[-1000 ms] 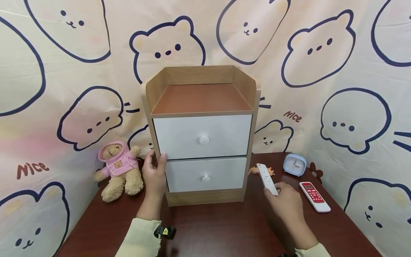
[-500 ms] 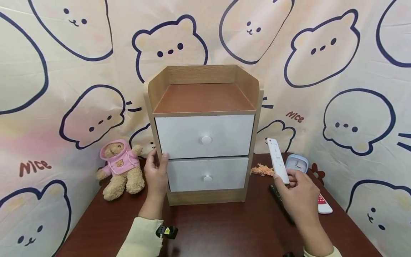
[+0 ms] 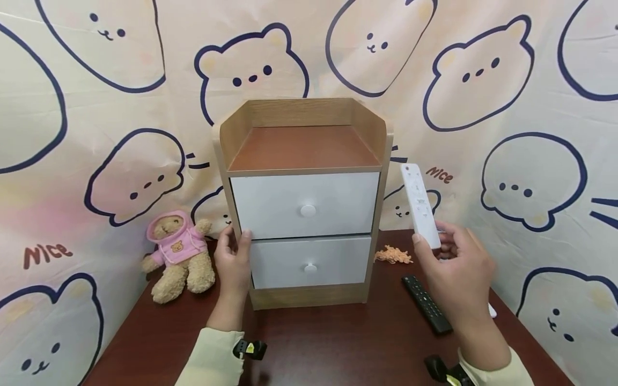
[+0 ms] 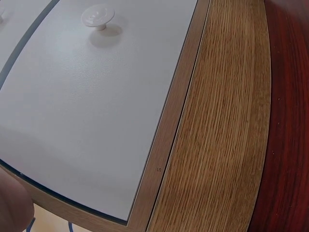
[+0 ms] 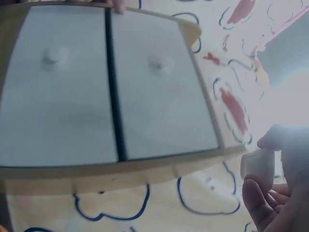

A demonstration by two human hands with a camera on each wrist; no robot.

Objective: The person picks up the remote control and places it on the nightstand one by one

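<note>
- Between the thumb and fingers of the right hand [image 3: 461, 273], the white remote [image 3: 419, 203] is pinched at its lower end; most of its length rises past the fingertips, its top leaning left in the head view.
- Beside the cabinet [image 3: 270, 206], that remote is held above the surface [image 3: 318, 346], apart from the black remote [image 3: 426, 304] lying there.
- At the cabinet's left front edge, the left hand [image 3: 233, 265] rests, thumb in front and spread from the fingers at the side.

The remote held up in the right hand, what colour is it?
The remote is white; the head view shows it best.
</note>
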